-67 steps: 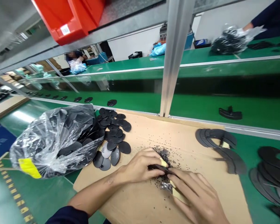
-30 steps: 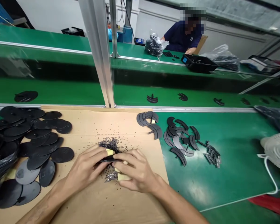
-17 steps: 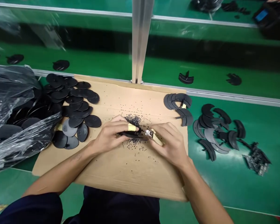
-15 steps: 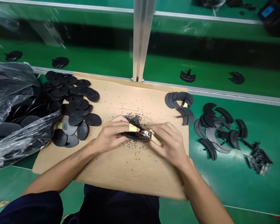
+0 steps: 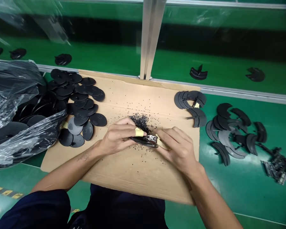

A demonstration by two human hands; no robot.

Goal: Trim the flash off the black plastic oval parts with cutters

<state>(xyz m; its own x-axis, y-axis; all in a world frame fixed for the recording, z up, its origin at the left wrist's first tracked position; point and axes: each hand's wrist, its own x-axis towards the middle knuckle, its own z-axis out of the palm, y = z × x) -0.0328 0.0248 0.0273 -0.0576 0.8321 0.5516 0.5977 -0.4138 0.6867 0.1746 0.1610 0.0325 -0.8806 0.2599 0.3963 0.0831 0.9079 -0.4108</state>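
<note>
My left grip (image 5: 115, 136) is closed on a black plastic piece (image 5: 143, 142), its long axis running sideways toward my right grip (image 5: 177, 148). That grip is closed on small metal snips (image 5: 153, 138) touching the piece's end, both above the middle of the cardboard sheet (image 5: 124, 178).

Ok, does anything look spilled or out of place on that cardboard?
Yes: small black bits are heaped beside the left hand and strewn loosely across the cardboard sheet, so they look spilled rather than gathered in anything.
</note>
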